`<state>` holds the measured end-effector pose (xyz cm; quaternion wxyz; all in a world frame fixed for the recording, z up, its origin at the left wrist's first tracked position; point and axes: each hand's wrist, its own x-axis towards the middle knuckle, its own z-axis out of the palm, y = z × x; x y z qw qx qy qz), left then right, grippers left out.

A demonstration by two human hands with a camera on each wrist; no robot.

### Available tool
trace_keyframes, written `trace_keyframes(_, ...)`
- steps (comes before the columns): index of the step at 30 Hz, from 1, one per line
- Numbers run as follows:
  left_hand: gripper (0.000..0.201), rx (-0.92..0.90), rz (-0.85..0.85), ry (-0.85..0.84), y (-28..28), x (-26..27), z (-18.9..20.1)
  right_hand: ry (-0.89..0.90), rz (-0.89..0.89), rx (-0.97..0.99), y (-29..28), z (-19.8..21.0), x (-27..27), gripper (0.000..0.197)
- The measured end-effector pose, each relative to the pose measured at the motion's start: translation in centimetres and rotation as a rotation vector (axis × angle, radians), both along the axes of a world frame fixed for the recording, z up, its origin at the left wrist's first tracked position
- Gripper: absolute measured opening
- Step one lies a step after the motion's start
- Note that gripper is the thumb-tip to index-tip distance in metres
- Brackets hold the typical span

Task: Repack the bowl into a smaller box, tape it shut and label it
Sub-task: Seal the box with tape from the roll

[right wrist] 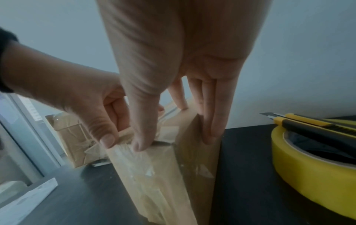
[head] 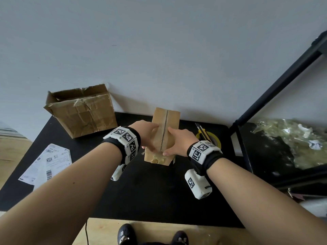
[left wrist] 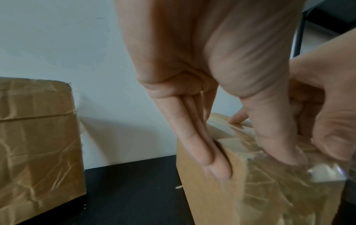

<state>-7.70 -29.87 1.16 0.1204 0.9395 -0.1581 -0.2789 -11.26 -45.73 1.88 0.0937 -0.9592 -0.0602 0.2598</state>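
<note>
The small brown box (head: 169,119) stands on the black table (head: 141,191), its top flaps closed with a seam down the middle. Wrinkled clear tape covers its near end (left wrist: 269,190). My left hand (head: 148,137) lies over the box's left edge, with straight fingers (left wrist: 202,152) flat on the side and the thumb on top. My right hand (head: 177,140) mirrors it: fingers (right wrist: 212,129) down the right side, thumb pressing the tape at the near top edge. The bowl is not in sight.
A larger worn box (head: 83,112) stands open at the back left. Printed labels (head: 47,163) lie at the front left. A yellow tape roll (head: 215,138) with a yellow utility knife (head: 201,131) across it sits just right of the box. A dark bin of plastic wrap (head: 292,142) is further right.
</note>
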Motion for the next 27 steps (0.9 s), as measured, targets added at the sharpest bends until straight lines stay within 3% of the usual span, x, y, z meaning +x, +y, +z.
trace_keyframes(10, 0.090, 0.014, 0.002, -0.006, -0.4, -0.2, -0.1, 0.005, 0.017, -0.005, -0.4, 0.3, 0.1, 0.086)
trace_keyframes(17, 0.099, -0.035, 0.020, 0.019, 0.4, -0.3, -0.6, -0.045, 0.037, -0.054, 0.4, -0.2, 0.0, 0.088)
trace_keyframes(27, 0.108, 0.138, -0.099, -0.152, -0.7, -1.3, -0.7, -0.191, 0.078, -0.215, 1.5, -1.1, -1.1, 0.093)
